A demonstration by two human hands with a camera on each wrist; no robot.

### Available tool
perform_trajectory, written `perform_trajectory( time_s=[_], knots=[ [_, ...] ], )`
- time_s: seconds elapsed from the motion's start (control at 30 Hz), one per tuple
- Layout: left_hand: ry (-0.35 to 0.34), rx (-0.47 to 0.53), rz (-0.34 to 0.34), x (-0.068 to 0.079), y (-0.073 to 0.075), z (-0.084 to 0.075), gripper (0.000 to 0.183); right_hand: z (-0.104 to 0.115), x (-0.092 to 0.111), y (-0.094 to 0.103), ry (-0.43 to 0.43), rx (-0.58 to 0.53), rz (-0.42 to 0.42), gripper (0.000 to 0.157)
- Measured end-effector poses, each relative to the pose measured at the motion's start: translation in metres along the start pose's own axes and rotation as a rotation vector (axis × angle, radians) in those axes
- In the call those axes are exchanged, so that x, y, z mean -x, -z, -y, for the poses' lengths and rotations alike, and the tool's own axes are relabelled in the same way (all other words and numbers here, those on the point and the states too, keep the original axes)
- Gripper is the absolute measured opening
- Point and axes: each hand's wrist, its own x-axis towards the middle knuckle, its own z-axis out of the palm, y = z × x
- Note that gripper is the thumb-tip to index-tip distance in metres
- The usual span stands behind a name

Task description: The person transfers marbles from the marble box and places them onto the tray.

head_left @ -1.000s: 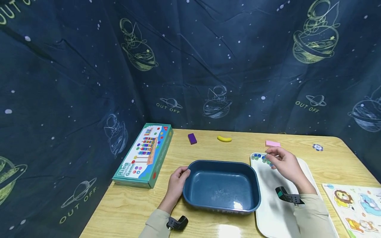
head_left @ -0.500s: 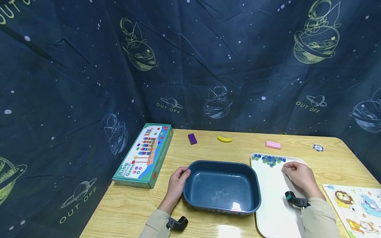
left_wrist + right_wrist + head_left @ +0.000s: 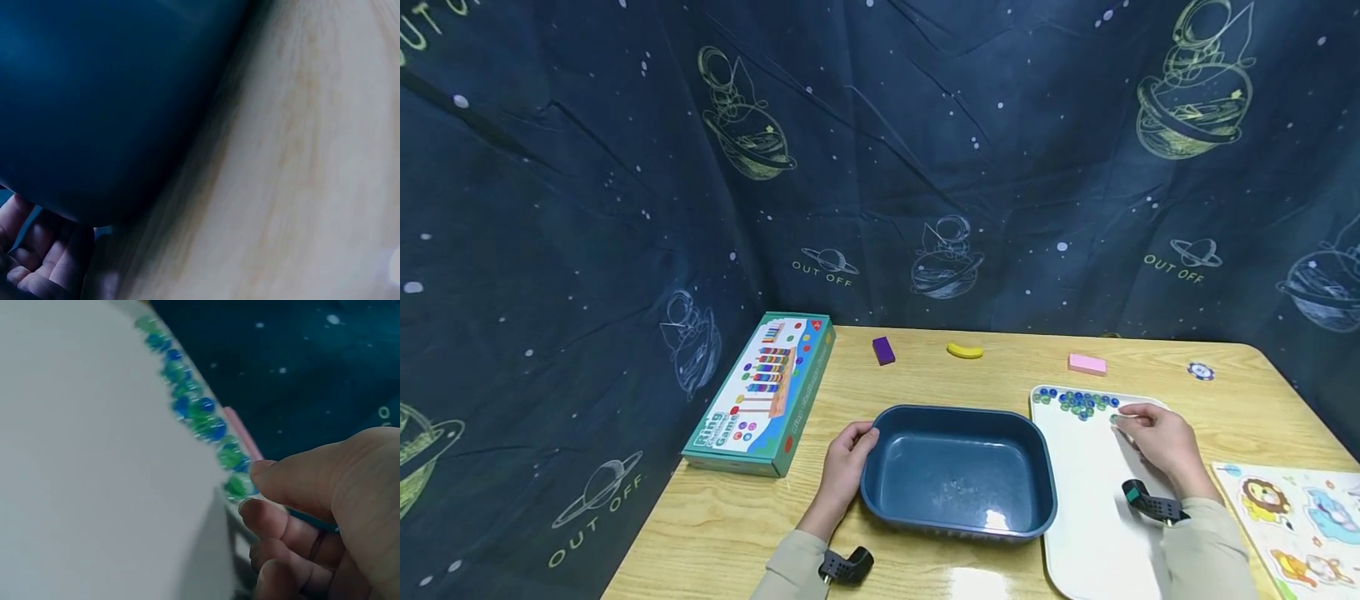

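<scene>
A dark blue plastic basin [image 3: 958, 529] stands on the table, and my left hand [image 3: 842, 467] grips its left rim, thumb on top. The left wrist view shows the basin's outer wall [image 3: 112, 112] with curled fingers at its edge. Right of it lies a white tray [image 3: 1093, 517] with several green and blue glass marbles [image 3: 1078, 402] gathered along its far edge. Over the tray's right half, my right hand [image 3: 1161, 442] pinches a green marble [image 3: 238, 486] between thumb and index fingertips. Its other fingers are curled below.
A ring game box [image 3: 760, 392] lies at left. Along the back are a purple block [image 3: 883, 351], a toy banana [image 3: 965, 351], a pink block [image 3: 1087, 364] and a poker chip [image 3: 1200, 372]. An animal puzzle board [image 3: 1292, 525] lies at right.
My right hand has drawn back from the marble cluster toward the right and nearer, and a green marble now shows at its fingertips. The left hand and basin have stayed put.
</scene>
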Motion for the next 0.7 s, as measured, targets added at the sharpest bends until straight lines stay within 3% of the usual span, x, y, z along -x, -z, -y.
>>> perform_trajectory(
  time_s=[0.1,0.23,0.47,0.7],
  knots=[
    [0.002,-0.007,-0.002,-0.001,0.002,0.001,0.027,0.005,0.002,0.006,-0.039,-0.073,-0.003,0.044],
    [-0.006,0.011,0.005,-0.007,0.003,0.009,0.027,0.014,0.004,0.013,-0.027,-0.120,-0.039,0.051],
    [-0.009,0.000,-0.009,-0.014,0.000,0.031,0.031,0.032,0.016,0.023,0.089,-0.151,-0.085,0.052],
    [-0.009,0.027,0.006,-0.014,-0.007,0.025,0.029,0.060,0.036,0.030,0.201,-0.165,-0.128,0.047]
  ],
)
